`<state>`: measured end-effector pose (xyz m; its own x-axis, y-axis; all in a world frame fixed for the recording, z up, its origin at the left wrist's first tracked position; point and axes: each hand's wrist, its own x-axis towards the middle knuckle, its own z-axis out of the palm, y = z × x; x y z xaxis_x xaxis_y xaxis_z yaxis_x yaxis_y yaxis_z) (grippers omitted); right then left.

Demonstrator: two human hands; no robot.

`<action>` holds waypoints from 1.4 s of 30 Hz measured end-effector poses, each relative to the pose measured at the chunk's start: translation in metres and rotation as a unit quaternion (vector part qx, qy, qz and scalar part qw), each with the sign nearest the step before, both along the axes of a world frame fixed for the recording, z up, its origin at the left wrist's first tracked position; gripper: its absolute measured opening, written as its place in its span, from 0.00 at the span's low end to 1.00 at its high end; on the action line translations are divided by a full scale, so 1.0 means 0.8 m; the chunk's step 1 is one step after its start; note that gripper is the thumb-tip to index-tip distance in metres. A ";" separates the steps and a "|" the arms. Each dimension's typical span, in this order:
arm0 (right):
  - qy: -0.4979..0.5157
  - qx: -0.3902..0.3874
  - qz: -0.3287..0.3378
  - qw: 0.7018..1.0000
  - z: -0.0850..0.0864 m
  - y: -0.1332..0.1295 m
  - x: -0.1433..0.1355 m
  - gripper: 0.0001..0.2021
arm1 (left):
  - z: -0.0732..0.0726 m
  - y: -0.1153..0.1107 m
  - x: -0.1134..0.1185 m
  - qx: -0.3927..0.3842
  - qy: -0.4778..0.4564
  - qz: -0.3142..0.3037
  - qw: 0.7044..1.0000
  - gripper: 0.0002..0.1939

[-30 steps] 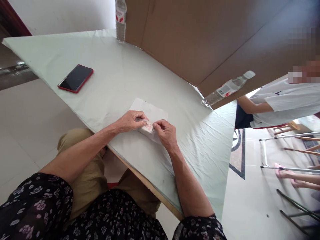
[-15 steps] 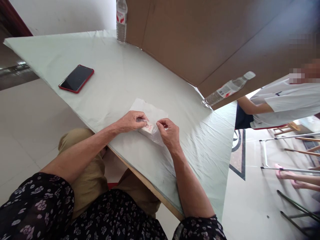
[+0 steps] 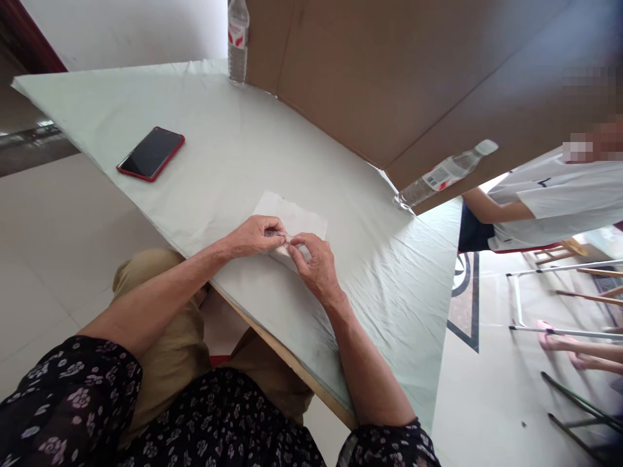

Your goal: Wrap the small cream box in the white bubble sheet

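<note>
Over a thin white sheet [image 3: 304, 219], my left hand [image 3: 254, 235] pinches a small pale packet [image 3: 281, 251] between thumb and fingertips. My right hand [image 3: 316, 261] is closed close beside it, thumb and forefinger pinching the packet's right end. The fingertips of both hands almost meet. Much of the packet is covered by the fingers, so its exact kind cannot be made out. The white sheet lies flat on the pale green tablecloth [image 3: 214, 155], partly under both hands.
A phone in a red case [image 3: 152, 154] lies at the left. One water bottle [image 3: 237, 48] stands against a brown cardboard panel [image 3: 331, 71]; another bottle [image 3: 442, 174] leans at the panel's right end. A person in a white shirt [image 3: 549, 201] sits beyond the table.
My right hand has moved left, from a little apart to right against the packet by my left fingertips. The red print on the packet is now covered. My left hand stays in place.
</note>
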<state>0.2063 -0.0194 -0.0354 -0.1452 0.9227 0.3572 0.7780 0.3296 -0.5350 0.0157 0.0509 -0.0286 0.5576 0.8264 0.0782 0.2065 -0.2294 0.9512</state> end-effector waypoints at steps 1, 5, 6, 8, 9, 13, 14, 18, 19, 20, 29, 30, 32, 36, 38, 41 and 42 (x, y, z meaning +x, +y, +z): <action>0.000 0.000 0.000 1.000 0.000 0.000 0.000 0.06 | 0.001 0.000 -0.001 0.002 0.003 0.004 1.000 0.10; -0.007 -0.007 0.007 1.000 0.002 0.001 0.000 0.07 | 0.002 0.007 -0.013 0.020 0.012 0.034 0.999 0.09; -0.012 -0.008 0.012 1.000 0.003 0.001 0.000 0.08 | 0.002 0.010 -0.017 0.025 0.015 0.046 0.999 0.09; -0.026 -0.008 0.026 0.999 0.004 0.001 0.000 0.09 | 0.002 0.015 -0.027 0.035 0.028 0.068 0.997 0.10; -0.033 -0.006 0.032 0.999 0.005 0.002 0.001 0.10 | 0.001 0.017 -0.031 0.042 0.037 0.078 0.995 0.10; -0.067 0.004 0.032 0.997 0.005 0.002 0.001 0.12 | -0.002 0.020 -0.045 0.065 0.069 0.107 0.990 0.11; -0.074 0.006 0.031 0.997 0.005 0.002 0.002 0.13 | -0.004 0.020 -0.047 0.072 0.079 0.112 0.988 0.12; -0.094 0.005 0.037 0.995 0.005 0.002 0.002 0.13 | -0.006 0.019 -0.053 0.123 0.181 0.144 0.965 0.13; -0.099 0.003 0.040 0.994 0.006 0.001 0.002 0.14 | -0.005 0.019 -0.054 0.132 0.216 0.153 0.955 0.14; -0.106 -0.001 0.043 0.993 0.007 0.001 0.001 0.14 | -0.003 0.019 -0.055 0.135 0.250 0.161 0.945 0.16; -0.172 -0.048 0.065 0.982 0.017 -0.001 -0.002 0.18 | 0.024 0.015 -0.045 0.060 0.434 0.142 0.887 0.23; -0.173 -0.050 0.065 0.981 0.018 -0.001 -0.002 0.18 | 0.024 0.015 -0.043 0.061 0.441 0.136 0.885 0.22; -0.174 -0.052 0.062 0.981 0.018 -0.002 -0.002 0.18 | 0.023 0.015 -0.042 0.065 0.447 0.127 0.883 0.18; -0.170 -0.053 0.061 0.982 0.016 -0.002 -0.002 0.18 | 0.019 0.015 -0.043 0.076 0.428 0.117 0.893 0.08; -0.169 -0.052 0.062 0.982 0.016 -0.002 -0.002 0.18 | 0.018 0.015 -0.044 0.083 0.385 0.125 0.911 0.06; -0.166 -0.048 0.063 0.983 0.015 -0.002 -0.002 0.18 | 0.017 0.014 -0.045 0.057 0.278 0.138 0.949 0.08; -0.164 -0.047 0.063 0.983 0.015 -0.001 -0.002 0.18 | 0.018 0.013 -0.044 0.027 0.235 0.137 0.962 0.09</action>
<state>0.2046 -0.0205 -0.0232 -0.3541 0.9167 0.1851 0.8701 0.3955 -0.2942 -0.0199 0.0616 -0.0146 0.3042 0.9490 -0.0832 0.6702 -0.1511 0.7266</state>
